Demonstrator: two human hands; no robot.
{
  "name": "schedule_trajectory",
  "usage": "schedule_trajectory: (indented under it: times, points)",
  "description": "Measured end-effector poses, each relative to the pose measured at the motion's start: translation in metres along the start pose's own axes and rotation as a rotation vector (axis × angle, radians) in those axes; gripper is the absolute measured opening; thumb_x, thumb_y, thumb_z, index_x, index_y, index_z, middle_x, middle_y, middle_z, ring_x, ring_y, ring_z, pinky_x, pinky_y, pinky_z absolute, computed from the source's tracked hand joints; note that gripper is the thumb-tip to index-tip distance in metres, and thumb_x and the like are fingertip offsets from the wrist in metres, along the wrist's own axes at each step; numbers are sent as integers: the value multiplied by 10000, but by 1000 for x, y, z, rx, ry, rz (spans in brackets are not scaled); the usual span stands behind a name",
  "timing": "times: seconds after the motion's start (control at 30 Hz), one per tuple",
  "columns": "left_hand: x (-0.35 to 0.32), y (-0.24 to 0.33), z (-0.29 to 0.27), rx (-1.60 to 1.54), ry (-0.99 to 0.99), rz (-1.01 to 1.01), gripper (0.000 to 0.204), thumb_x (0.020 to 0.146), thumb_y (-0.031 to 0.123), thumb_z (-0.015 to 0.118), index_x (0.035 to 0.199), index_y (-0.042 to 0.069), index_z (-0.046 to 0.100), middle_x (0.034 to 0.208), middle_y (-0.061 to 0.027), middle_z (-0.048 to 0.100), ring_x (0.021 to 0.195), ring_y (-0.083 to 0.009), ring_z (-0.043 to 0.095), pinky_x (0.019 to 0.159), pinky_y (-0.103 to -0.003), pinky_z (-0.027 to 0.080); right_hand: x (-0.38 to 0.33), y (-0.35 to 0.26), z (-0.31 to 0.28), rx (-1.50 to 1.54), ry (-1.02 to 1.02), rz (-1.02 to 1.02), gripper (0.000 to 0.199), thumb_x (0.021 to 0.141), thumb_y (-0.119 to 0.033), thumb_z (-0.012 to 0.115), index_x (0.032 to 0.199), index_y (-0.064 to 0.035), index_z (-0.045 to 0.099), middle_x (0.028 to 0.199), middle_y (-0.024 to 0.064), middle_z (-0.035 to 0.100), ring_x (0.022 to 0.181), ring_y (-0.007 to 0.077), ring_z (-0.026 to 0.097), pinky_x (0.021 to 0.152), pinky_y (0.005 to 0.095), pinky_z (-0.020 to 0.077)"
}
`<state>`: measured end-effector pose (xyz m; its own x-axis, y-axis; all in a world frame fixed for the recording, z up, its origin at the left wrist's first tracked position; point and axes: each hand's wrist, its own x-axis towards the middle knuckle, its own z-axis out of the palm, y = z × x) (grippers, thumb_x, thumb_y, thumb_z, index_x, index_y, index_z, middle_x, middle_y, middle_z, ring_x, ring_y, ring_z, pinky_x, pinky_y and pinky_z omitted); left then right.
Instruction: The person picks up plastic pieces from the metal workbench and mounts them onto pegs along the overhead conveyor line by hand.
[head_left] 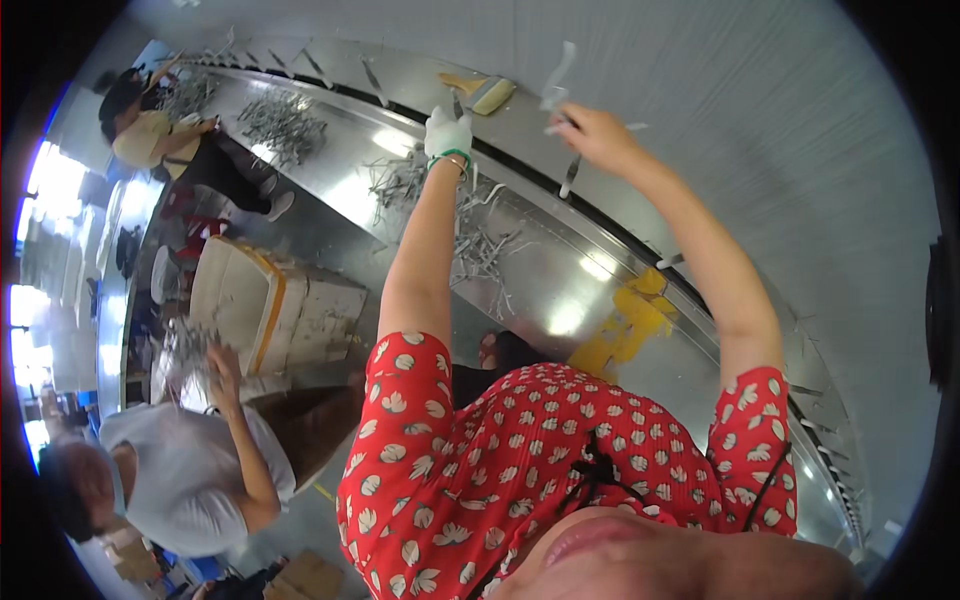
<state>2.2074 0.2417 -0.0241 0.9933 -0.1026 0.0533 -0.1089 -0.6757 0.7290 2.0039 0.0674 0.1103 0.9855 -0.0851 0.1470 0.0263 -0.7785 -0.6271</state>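
Left hand (448, 133), gloved, near the brush (490, 95), grip cannot be told; right hand (568, 122) apparently pinches a small dark piece (571, 122) over the surface (522, 140); a slack pinch could drop it; careless reaching could knock the brush.

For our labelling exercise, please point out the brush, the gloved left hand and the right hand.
Brush (491, 96): head view, on its wide end.
Gloved left hand (447, 135): head view, on its middle.
Right hand (603, 140): head view, on its back.

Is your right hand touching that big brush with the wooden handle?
Apart. The head view shows it: grey surface lies between the brush and the right hand.
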Motion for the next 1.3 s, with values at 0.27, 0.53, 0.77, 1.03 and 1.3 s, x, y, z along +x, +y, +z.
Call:
schedule_trajectory:
  times: [0.27,0.53,0.77,1.03,1.3]
  points:
    - [-27,25,67,-164,-142,360,271,853,257,602,996,36,666,682,-105,642,563,-199,631,604,-330,504,75,17,33,-233,148,-34,205,903,-261,565,1000,-84,601,872,154,668,810,372,631,713,470,476]
    - [-111,43,92,-236,-497,487,282,867,279,536,1037,90,658,958,-183,678,923,-376,633,801,-455,494,0,41,-5,-344,-145,14,162,908,-212,548,968,-62,568,873,171,658,816,397,623,680,469,472]
    - [-175,63,96,-190,-537,651,286,882,280,556,1097,110,637,877,-137,680,776,-289,658,726,-397,515,-51,51,-20,-383,-186,71,122,880,-156,560,942,-51,571,837,186,644,816,396,621,690,488,471]
    - [-230,81,146,-197,-904,721,380,867,325,580,1148,75,634,959,-108,663,812,-241,649,770,-352,496,-152,96,-30,-361,-328,275,115,886,-139,537,956,-51,561,870,188,638,824,381,615,710,481,474]
    - [-310,2,18,-365,-898,530,365,851,281,614,1151,75,641,1018,-154,669,871,-334,651,807,-381,514,-247,27,-54,-834,52,-20,235,773,-42,560,1003,-23,607,933,139,637,898,331,600,794,446,479]
